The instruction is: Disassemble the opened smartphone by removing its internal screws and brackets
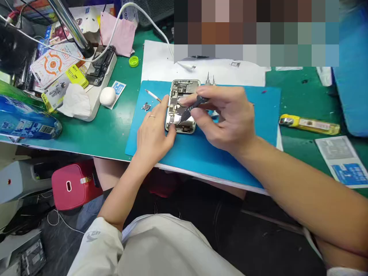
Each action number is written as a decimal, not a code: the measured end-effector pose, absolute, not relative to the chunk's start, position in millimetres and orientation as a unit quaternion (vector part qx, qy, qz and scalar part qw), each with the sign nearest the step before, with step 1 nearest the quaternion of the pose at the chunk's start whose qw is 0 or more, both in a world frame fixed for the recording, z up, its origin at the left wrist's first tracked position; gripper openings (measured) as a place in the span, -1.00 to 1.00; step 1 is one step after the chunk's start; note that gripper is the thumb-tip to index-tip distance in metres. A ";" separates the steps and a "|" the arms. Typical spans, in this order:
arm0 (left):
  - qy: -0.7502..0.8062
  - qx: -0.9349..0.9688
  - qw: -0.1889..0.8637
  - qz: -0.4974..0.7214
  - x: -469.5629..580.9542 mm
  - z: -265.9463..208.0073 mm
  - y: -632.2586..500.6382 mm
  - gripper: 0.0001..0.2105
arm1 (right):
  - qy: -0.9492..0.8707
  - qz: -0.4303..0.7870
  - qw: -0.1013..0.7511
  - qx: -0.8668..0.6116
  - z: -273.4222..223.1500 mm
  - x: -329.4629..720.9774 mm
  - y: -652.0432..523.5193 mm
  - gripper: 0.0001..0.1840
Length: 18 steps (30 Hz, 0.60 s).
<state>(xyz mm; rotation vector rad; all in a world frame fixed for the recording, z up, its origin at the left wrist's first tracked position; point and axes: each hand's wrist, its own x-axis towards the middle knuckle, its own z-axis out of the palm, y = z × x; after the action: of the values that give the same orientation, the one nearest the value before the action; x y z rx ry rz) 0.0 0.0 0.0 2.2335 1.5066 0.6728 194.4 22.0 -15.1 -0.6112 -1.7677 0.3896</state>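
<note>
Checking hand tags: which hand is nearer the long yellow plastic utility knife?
Right: the right hand, holding a dark pointed tool, is left of the knife in the picture; the left hand is farther left, touching the opened, white-rimmed phone.

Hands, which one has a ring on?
The left hand: a ring circles one finger. The right hand, holding the dark tool, shows none.

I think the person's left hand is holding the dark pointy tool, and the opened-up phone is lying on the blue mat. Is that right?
Not quite: the right hand holds the dark pointy tool, as the head view shows. The opened-up phone is indeed lying on the blue mat.
</note>
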 end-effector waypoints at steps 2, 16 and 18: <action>0.533 0.792 0.180 0.239 -0.5 -1.1 0.4 -0.34 | -0.748 0.170 0.580 -0.273 -19.5 194.6 24.6 -0.36; 0.524 0.789 0.181 0.266 -1.6 -5.9 -0.1 -0.33 | -0.773 0.127 0.558 -0.274 -19.9 198.7 28.7 -0.27; 0.521 0.789 0.182 0.269 -1.8 -6.7 0.2 -0.33 | -0.774 0.120 0.558 -0.273 -18.2 198.1 28.6 -0.30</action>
<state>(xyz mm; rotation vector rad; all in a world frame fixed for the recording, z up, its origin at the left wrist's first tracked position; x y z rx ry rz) -1.8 0.2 -6.7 2.2278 1.4700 0.7585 198.1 28.6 -18.2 -0.6443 -1.8271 0.2835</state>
